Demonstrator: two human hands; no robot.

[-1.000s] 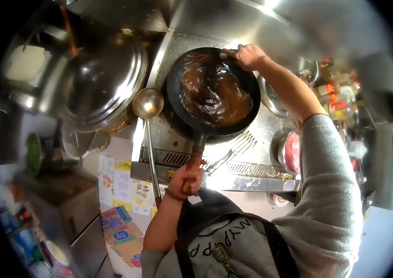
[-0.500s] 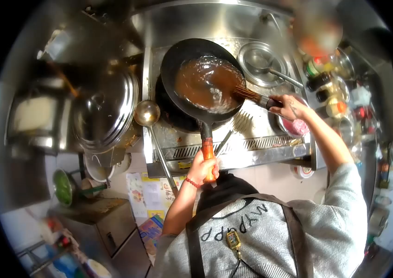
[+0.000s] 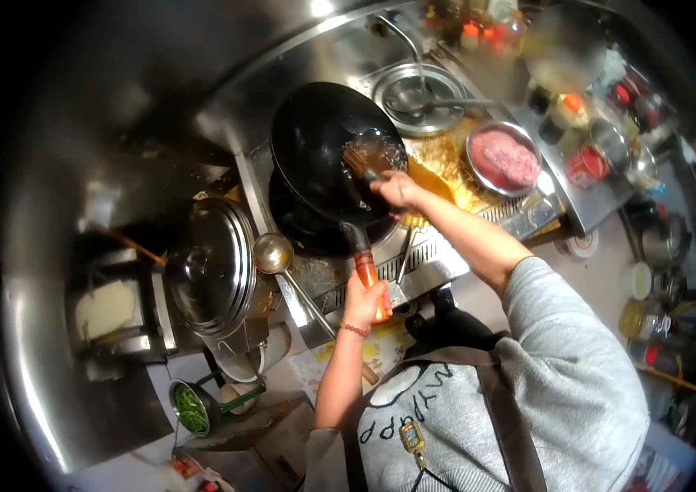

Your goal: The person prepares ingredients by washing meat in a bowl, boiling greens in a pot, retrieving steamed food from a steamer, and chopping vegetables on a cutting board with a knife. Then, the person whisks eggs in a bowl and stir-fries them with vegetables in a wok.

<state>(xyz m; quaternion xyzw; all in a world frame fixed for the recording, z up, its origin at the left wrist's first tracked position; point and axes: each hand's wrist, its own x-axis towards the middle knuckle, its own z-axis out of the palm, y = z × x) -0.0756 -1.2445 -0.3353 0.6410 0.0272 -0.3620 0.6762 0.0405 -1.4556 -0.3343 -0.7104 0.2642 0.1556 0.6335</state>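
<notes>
Near the left edge of the stove (image 3: 321,272), my left hand (image 3: 367,299) wraps tightly round the handle (image 3: 364,266) of a tilted wok (image 3: 303,131), my right hand (image 3: 399,192) closed on a bamboo brush (image 3: 360,162), the interior mostly bare, brown liquid (image 3: 385,152) remaining rightward.

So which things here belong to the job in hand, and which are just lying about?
In use:
- wok, tilted, its handle in the left hand
- brush, in the right hand
- brown liquid in the wok

Apparently just lying about:
- ladle
- pink meat in a metal bowl
- lidded pot
- greens
</notes>
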